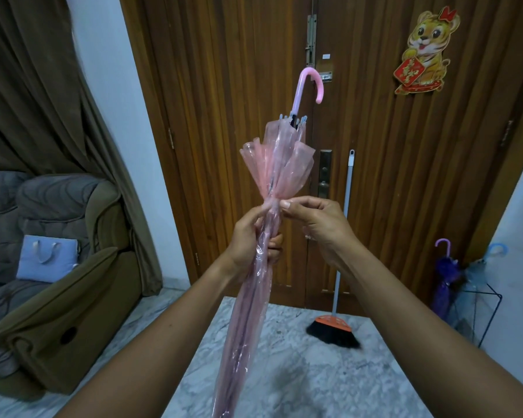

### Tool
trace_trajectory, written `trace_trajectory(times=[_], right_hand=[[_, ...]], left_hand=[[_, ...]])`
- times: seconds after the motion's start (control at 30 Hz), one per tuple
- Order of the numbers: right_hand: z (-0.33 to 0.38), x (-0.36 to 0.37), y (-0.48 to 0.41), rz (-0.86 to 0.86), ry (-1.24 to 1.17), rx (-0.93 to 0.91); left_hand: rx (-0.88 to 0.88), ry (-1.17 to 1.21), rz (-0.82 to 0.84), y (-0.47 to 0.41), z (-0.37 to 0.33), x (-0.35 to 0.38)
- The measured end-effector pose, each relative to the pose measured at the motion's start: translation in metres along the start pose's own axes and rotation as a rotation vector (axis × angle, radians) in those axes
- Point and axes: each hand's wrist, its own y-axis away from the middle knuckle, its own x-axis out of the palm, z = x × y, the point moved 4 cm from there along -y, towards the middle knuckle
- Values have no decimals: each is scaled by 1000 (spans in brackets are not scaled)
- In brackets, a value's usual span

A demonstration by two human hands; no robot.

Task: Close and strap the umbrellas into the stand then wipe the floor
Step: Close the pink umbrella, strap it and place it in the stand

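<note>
So I've got the pink see-through umbrella (272, 176) up in front of me, folded shut, crook handle (310, 82) pointing up toward the wooden door (239, 116) and the tip end running down past the bottom of the view.

My left hand (251, 239) is wrapped round the bunched canopy about midway, fingers (275, 245) curled snug on the plastic, thumb up by the spot where the folds get cinched in. My right hand (317, 224) is just beside it at that same cinched spot, thumb and fingertips pinched together on something thin there. Looks like the strap, but it's too small and clear for me to say for sure. Above the cinch the canopy flares out in loose pleats.

The black wire stand (492, 315) is off to my right by the wall. The purple umbrella (444, 276) and the blue-handled one (479, 268) are both in it, handles up.

A broom (334, 327) with an orange head and black bristles leans on the door, bristles on the grey marble floor (314, 372). There's a tiger decoration (424, 52) stuck high on the door. On my left there's a brown recliner (58, 267) with a pale blue bag (47, 257) on the seat, and a brown curtain (43, 101) hangs behind it.
</note>
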Motion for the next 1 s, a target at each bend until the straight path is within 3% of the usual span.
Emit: trace_trajectory(times=[0.37,0.53,1.0], right_hand=[[-1,-2,3,-11,-79,114],[-10,-9,5,1,-182,249],[-15,-52,-6,173,-236,172]], left_hand=[[-43,123,52,-7,0,7],[-48,138,95,-10,0,14],[-189,132,259,-32,11,55]])
